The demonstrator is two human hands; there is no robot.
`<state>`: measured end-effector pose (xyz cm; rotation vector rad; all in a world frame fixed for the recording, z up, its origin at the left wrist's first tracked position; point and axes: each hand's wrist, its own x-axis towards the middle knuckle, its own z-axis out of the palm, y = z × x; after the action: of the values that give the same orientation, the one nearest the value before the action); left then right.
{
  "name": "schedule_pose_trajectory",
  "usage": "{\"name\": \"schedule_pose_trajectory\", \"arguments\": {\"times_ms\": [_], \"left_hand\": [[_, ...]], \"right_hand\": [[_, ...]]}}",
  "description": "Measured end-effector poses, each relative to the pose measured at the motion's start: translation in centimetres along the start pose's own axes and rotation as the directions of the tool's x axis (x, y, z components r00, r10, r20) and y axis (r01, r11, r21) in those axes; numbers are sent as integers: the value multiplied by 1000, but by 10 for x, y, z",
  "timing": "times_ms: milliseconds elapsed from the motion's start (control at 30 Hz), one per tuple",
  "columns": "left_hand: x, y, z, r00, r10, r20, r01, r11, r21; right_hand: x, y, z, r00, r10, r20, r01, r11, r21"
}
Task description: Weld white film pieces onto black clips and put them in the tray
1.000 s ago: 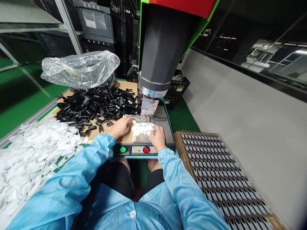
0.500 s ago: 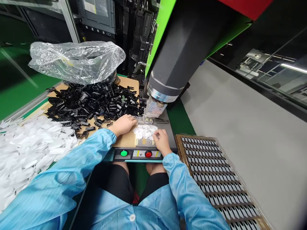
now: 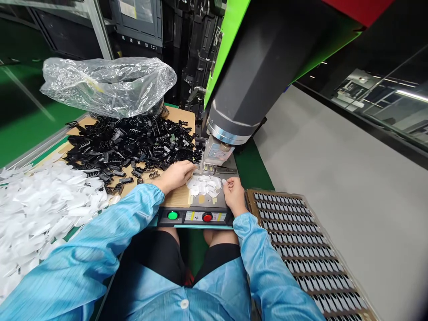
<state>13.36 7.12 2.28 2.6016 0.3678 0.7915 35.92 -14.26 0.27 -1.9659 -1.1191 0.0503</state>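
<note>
My left hand [image 3: 179, 174] reaches to the near left side of the machine's fixture [image 3: 208, 169]. Its fingers are drawn together at the fixture's edge, and what they hold, if anything, is hidden. My right hand [image 3: 235, 195] is closed in a pinch on a small white plastic piece [image 3: 224, 182], whose rounded end shows at the fingertips. Between the two hands lies a small heap of white plastic pieces [image 3: 204, 184] on the grey machine base. Just above the fixture hangs the machine's metal head [image 3: 218, 150].
Black plastic clips [image 3: 133, 138] are piled on cardboard behind my left arm, with a clear plastic bag [image 3: 110, 87] beyond. A large heap of white pieces [image 3: 43, 214] lies at left. Green [image 3: 173, 216] and red buttons [image 3: 207, 217] face me. A filled tray [image 3: 301, 240] stands right.
My right hand has moved a little right, off the small heap, with a white piece now showing in its fingers. My left hand has shifted slightly toward the fixture.
</note>
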Motion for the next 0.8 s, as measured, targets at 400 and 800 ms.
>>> {"name": "schedule_pose_trajectory", "arguments": {"times_ms": [400,800], "left_hand": [[27,20,52,994,-64,-89,66,998,23],[29,36,63,1000,-2,2,1,982,187]], "right_hand": [[37,-28,24,962,-270,46,273,928,-252],[34,-19,35,901,-376,217,427,856,-292]]}}
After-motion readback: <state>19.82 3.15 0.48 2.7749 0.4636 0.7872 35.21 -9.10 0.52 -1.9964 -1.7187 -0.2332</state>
